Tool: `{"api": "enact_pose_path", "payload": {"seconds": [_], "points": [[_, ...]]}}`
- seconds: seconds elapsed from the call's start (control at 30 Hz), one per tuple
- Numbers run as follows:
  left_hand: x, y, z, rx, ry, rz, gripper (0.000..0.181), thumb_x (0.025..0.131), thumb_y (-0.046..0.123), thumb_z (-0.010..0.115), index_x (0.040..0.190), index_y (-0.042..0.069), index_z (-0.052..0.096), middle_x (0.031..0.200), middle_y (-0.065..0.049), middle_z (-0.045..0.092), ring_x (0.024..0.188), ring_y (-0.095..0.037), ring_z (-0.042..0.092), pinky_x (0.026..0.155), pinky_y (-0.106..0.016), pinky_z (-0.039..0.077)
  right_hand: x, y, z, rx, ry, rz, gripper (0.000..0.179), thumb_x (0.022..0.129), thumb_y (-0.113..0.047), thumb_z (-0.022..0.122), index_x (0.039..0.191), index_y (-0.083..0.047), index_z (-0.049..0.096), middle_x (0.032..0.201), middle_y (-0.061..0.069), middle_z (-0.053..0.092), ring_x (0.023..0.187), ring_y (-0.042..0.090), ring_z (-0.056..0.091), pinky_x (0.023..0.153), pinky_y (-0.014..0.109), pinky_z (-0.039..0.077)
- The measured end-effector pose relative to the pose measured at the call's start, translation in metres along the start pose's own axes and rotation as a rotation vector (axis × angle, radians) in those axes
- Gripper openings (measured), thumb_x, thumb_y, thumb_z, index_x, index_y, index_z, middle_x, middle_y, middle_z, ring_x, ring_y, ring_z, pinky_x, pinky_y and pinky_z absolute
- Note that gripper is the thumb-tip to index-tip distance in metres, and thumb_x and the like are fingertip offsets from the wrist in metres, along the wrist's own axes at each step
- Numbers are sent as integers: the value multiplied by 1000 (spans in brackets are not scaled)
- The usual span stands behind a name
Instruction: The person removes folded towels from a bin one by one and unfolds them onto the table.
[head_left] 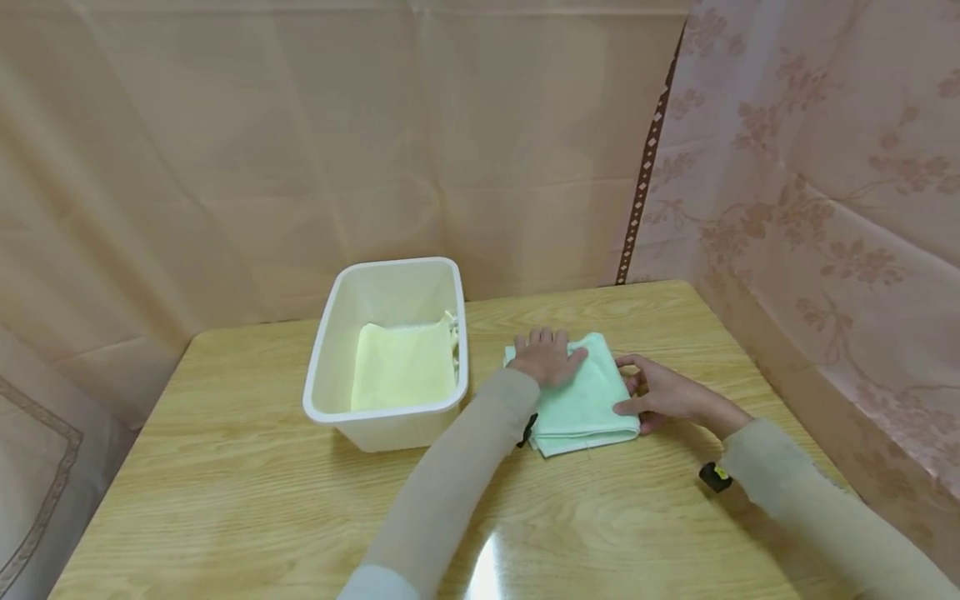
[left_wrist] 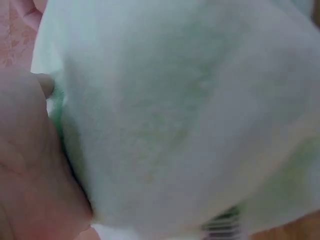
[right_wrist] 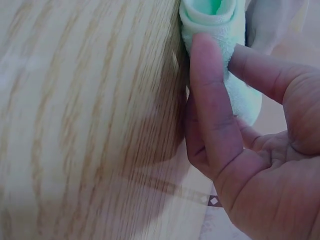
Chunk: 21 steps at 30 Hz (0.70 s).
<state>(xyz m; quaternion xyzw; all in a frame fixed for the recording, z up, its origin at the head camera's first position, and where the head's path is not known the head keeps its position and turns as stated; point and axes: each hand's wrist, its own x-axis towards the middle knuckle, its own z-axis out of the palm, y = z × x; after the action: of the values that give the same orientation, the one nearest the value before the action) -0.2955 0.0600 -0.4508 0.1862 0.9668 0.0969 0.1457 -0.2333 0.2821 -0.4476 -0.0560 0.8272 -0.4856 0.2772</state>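
A mint-green towel (head_left: 588, 396), folded into a stack of layers, lies on the table right of the tub. My left hand (head_left: 547, 358) rests on its far left part, fingers spread and nearly straight. In the left wrist view the towel (left_wrist: 145, 105) fills most of the picture, beside the palm (left_wrist: 30, 165). At the towel's right edge is my right hand (head_left: 663, 393), fingers bent. Seen from the right wrist, thumb (right_wrist: 255, 67) and a finger (right_wrist: 210, 75) pinch the rounded fold of the towel (right_wrist: 240, 97).
Left of the towel stands a white plastic tub (head_left: 386, 410) with a pale yellow cloth (head_left: 401, 367) inside. Both are on a wood-grain table (head_left: 247, 483). Beige curtains (head_left: 360, 142) hang behind it, and a pink floral curtain (head_left: 840, 208) borders the right side.
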Motion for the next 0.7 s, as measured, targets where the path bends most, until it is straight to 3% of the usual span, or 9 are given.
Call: {"api": "enact_pose_path", "payload": {"seconds": [0.2,0.33,0.53,0.7], "points": [[3,-1,-8,-42,-42,-1,60,105,59,32,148,18,41,149,-8,45,135,-26,39,109,-49,26,-1,-2,0,8,6,7,85,92,-12,76,156,-6,20,103,16,43,69,24,60,56,36,58],[0,-2,-13,-68,23,7,50,105,52,43,143,19,48,143,-7,53,131,-27,45,107,-49,30,-1,-2,0,11,3,15,84,93,-12,76,155,-7,20,104,16,42,68,24,60,56,36,58],[0,-1,-12,-56,59,24,41,109,43,40,144,24,52,144,-2,53,133,-25,45,108,-51,30,-1,0,-1,2,2,23,85,93,-13,76,156,-6,20,105,16,42,68,24,60,57,37,58],[5,-2,-8,-44,21,-12,42,111,40,36,149,26,48,149,-3,49,137,-26,42,110,-50,29,0,1,-1,-16,6,26,93,91,-15,78,160,-13,15,106,17,43,70,24,61,58,39,59]]}}
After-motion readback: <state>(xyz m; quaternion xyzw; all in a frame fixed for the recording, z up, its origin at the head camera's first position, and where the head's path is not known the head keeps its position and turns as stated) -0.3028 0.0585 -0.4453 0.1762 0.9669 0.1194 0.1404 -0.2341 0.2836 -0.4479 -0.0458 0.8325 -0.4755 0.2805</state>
